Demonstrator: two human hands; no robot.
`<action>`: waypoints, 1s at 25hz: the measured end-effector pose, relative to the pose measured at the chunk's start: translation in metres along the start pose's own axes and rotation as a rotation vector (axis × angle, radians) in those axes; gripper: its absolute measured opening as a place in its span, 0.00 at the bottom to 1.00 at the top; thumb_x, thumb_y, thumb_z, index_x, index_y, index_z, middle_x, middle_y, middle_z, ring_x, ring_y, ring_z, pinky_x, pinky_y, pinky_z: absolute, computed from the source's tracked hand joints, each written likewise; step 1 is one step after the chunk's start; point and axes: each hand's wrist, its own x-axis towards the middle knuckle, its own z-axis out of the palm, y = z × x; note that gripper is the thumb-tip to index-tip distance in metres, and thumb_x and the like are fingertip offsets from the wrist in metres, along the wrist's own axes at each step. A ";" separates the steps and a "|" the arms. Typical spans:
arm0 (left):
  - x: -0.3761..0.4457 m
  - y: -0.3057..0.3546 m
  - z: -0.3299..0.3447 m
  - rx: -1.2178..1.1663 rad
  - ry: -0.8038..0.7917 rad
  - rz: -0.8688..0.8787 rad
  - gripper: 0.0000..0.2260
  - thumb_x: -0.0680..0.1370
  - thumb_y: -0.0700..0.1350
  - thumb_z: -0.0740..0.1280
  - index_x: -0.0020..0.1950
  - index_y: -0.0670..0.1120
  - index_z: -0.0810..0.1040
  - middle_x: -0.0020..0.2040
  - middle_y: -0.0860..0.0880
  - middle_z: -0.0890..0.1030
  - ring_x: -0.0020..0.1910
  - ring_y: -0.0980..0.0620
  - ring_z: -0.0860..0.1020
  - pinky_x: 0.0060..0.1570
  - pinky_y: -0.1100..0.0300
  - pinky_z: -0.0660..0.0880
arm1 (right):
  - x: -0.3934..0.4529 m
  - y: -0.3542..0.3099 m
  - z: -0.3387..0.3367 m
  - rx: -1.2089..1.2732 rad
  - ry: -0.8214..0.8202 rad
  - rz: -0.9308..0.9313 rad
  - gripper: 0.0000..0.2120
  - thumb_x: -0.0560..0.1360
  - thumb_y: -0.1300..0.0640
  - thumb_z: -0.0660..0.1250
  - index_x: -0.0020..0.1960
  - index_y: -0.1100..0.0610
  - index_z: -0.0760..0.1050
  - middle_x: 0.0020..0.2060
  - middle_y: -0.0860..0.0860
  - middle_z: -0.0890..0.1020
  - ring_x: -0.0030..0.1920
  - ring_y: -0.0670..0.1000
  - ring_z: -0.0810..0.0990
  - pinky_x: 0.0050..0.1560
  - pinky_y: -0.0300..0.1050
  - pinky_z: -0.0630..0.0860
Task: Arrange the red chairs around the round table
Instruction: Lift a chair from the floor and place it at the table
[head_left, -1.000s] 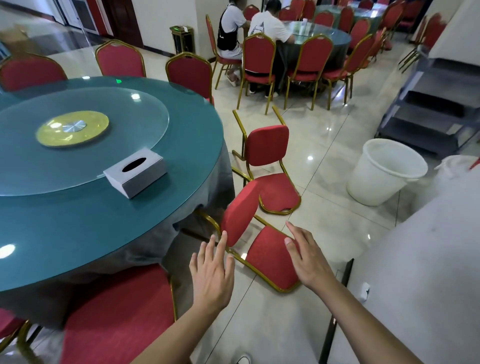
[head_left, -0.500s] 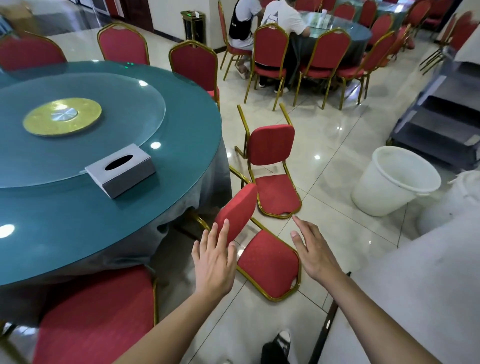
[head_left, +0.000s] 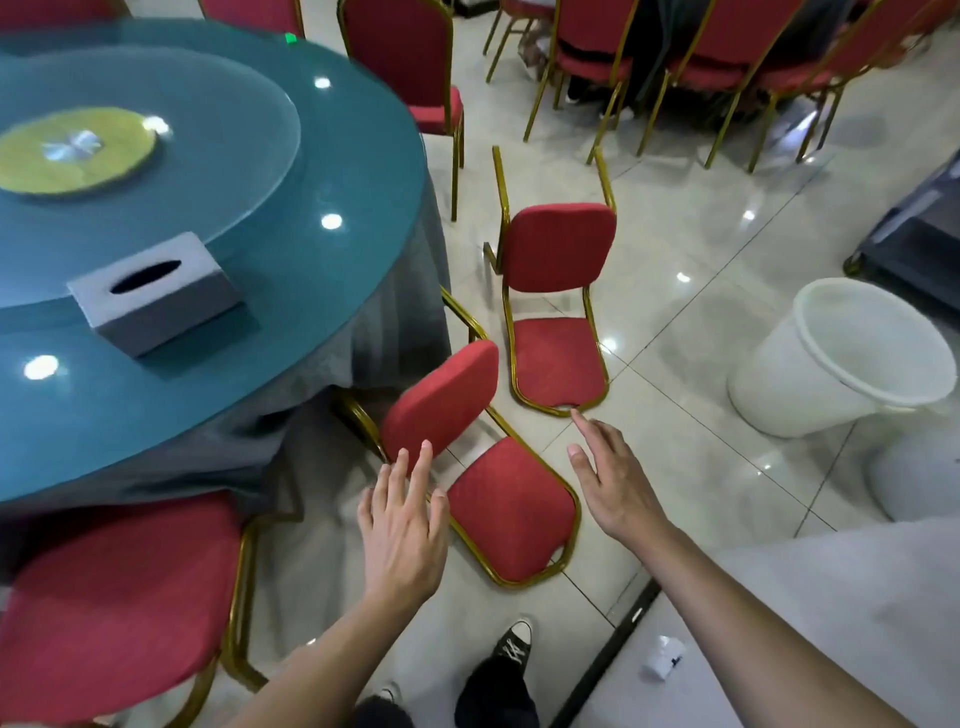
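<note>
Red chairs (head_left: 511, 512): two toppled | left hand (head_left: 402, 525), right hand (head_left: 615, 486): fingers spread, empty

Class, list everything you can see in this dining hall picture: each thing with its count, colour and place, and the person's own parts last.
Round table: one, teal, left.
Tissue box: one, grey, on the table.
Yellow disc: one, on the table's glass turntable.
Tipped chairs: two, red with gold frames, lying on the floor beside the table.
Upright chairs: several, red, around both tables.
Bucket: one, white, right.
Shoe: one, black, bottom.
Left hand: open, above the nearer tipped chair.
Right hand: open, alongside.
</note>
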 end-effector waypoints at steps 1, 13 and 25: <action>0.002 0.010 0.011 -0.004 0.000 -0.011 0.27 0.80 0.59 0.39 0.80 0.61 0.47 0.82 0.52 0.54 0.80 0.52 0.49 0.77 0.48 0.45 | 0.008 0.014 -0.001 -0.009 -0.022 -0.004 0.25 0.85 0.46 0.54 0.81 0.48 0.60 0.75 0.52 0.67 0.74 0.53 0.68 0.73 0.52 0.67; 0.066 0.014 0.139 -0.122 -0.009 -0.260 0.27 0.80 0.58 0.42 0.81 0.61 0.46 0.82 0.51 0.52 0.80 0.51 0.50 0.78 0.45 0.47 | 0.114 0.117 0.068 -0.081 -0.201 -0.035 0.27 0.84 0.40 0.49 0.81 0.45 0.58 0.76 0.53 0.66 0.75 0.54 0.66 0.73 0.56 0.68; 0.108 -0.062 0.379 -0.209 -0.054 -0.606 0.27 0.79 0.59 0.41 0.79 0.66 0.42 0.82 0.50 0.49 0.80 0.49 0.49 0.77 0.41 0.48 | 0.217 0.303 0.240 -0.160 -0.327 -0.074 0.26 0.86 0.42 0.50 0.82 0.43 0.53 0.79 0.54 0.63 0.77 0.56 0.63 0.76 0.59 0.63</action>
